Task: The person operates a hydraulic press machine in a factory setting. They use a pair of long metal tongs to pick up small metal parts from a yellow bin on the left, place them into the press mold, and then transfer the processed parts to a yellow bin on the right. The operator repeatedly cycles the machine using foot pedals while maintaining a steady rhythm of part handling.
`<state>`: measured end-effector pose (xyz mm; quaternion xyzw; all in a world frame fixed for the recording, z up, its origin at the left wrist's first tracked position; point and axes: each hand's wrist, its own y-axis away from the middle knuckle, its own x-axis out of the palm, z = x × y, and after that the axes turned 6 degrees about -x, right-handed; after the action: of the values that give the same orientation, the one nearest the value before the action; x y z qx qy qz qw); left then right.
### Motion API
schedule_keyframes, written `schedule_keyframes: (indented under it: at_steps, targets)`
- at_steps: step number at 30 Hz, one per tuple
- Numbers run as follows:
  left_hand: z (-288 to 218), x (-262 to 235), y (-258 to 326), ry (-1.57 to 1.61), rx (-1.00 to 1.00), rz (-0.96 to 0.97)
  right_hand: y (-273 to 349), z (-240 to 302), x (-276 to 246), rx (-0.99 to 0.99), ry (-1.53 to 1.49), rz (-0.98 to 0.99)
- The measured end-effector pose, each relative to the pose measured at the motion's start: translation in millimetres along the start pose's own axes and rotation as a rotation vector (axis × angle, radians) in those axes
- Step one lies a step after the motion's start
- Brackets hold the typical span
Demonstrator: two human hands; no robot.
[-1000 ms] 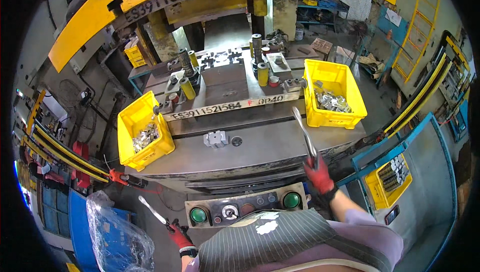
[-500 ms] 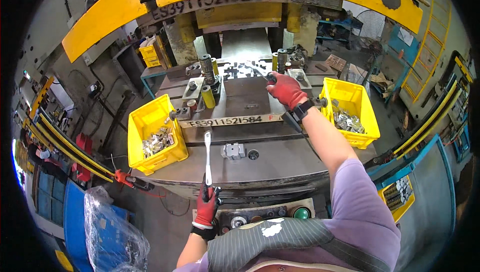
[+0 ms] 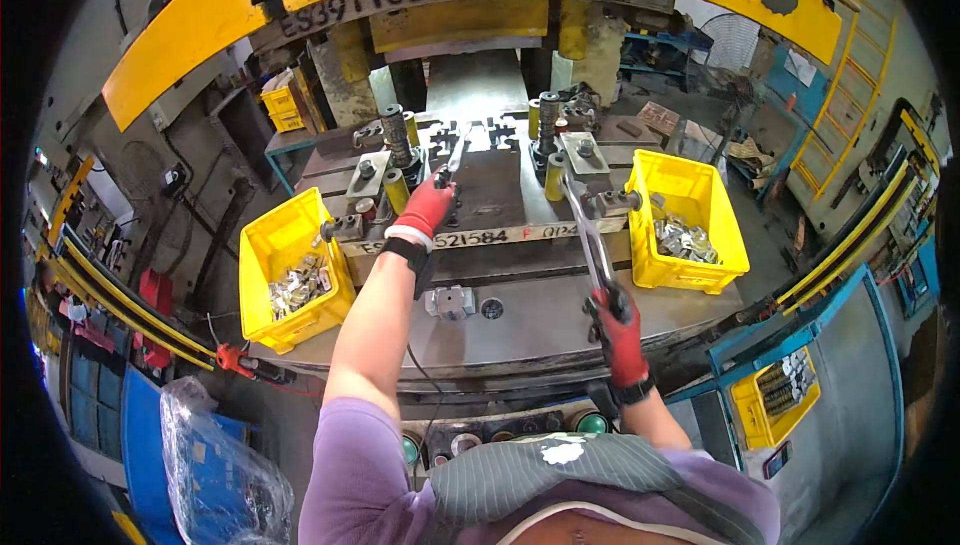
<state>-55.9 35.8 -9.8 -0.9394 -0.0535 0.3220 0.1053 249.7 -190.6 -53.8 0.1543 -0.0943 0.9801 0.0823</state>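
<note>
A large stamping press with a curved yellow steel guard (image 3: pixel 300 20) filled the view, its grey, scuffed steel bed (image 3: pixel 520 320) spreading flat below the dark die block (image 3: pixel 490 195). Two boxy yellow plastic bins flanked the die: the left bin (image 3: pixel 290 270) and the right bin (image 3: pixel 685 220) each held a heap of small, dull grey stamped metal parts. The left hand (image 3: pixel 425 210), in a red fabric glove with a dark wrist cuff, was stretched out over the die and closed around a slim, bright metal tool (image 3: pixel 455 155) whose tip pointed into the middle of the die. The right hand (image 3: pixel 617 320), gloved alike, sat lower, near the bed's front edge, clamped on the handle of long, thin steel tongs (image 3: pixel 585 230) that slanted up toward the die's right side, beside the right bin. The two hands were well apart.
</note>
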Motion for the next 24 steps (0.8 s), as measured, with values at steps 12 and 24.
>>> schedule_keyframes:
  at_steps: [12,24]
  targets:
    - [-61,-8,101,0.908,-0.069,0.246,40,9,-134,-0.296,0.433,-0.426]
    - [7,-71,281,0.725,-0.417,-0.196,13,-101,-198,-0.212,0.473,-0.459]
